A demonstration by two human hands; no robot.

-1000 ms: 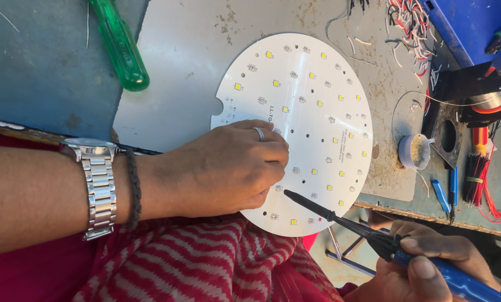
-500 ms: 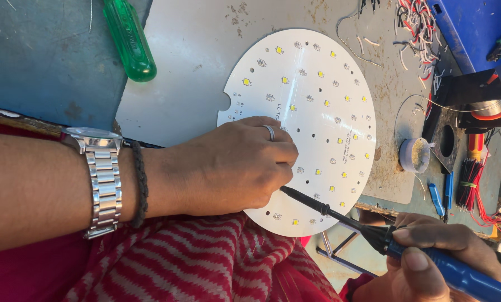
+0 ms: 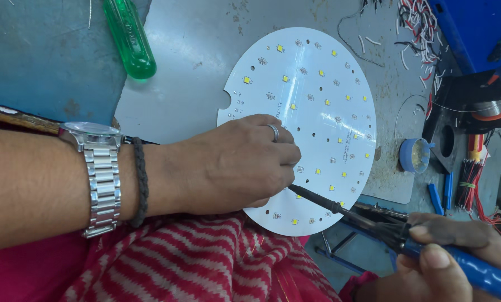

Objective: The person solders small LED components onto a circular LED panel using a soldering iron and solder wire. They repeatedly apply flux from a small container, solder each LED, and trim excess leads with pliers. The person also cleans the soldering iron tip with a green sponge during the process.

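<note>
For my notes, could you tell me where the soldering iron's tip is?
Head view, lower centre: the soldering iron tip meets the white round board beside the left hand.

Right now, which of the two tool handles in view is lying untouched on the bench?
The green translucent handle at top left lies alone; the blue soldering iron handle is gripped by the right hand.

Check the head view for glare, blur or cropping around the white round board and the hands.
Head view: sharp overall; a soft glare streak crosses the white round board; left hand well lit; right hand and soldering iron partly cropped at the bottom edge.
</note>
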